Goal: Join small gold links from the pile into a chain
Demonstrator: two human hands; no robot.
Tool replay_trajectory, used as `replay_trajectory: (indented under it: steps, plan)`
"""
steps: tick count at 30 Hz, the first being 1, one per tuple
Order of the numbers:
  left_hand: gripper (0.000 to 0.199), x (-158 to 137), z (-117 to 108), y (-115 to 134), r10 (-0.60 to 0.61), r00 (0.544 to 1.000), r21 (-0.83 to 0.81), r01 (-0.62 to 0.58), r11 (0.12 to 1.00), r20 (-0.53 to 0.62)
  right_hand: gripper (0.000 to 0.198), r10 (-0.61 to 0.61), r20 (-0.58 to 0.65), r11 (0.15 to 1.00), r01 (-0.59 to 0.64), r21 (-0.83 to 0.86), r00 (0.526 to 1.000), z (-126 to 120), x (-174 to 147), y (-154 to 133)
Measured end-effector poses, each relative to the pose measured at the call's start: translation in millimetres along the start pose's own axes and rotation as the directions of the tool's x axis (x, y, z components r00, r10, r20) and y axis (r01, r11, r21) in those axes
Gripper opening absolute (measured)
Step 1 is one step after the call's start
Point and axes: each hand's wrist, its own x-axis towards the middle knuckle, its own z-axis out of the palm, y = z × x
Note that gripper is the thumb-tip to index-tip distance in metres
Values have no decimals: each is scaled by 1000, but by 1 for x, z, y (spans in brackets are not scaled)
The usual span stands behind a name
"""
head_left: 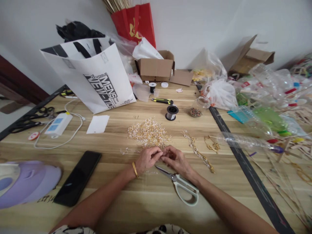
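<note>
My left hand (149,157) and my right hand (176,160) meet at the near edge of a heap of small gold and clear beads (148,132). The fingertips of both are pinched together almost touching; whatever they hold is too small to make out. Under my right wrist lies a pair of scissors (181,187) with pale handles, its blades pointing toward my fingers. A short bit of beaded chain (151,172) rests just below my left hand. To the right are a gold and clear beaded strand (198,151) and a gold chain (212,144).
Beyond the heap stand a spool of wire (172,112), a utility knife (162,101) and a dish of beads (195,112). A black phone (78,178), a power strip (57,125) and a white bag (97,78) are at left. Plastic bottles (273,117) crowd the right.
</note>
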Motion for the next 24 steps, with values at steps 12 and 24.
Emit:
replay_trajectory:
  steps: [12,24]
  plan:
    - [19,0,3,4,114,992,80,-110,991,-47,15,8,26,998,-7,-64,1000,-3,1,3]
    - [22,0,-1,1,128,986,134,-113,984,-104,27,6,-10,995,-5,104,1000,-2,3,1]
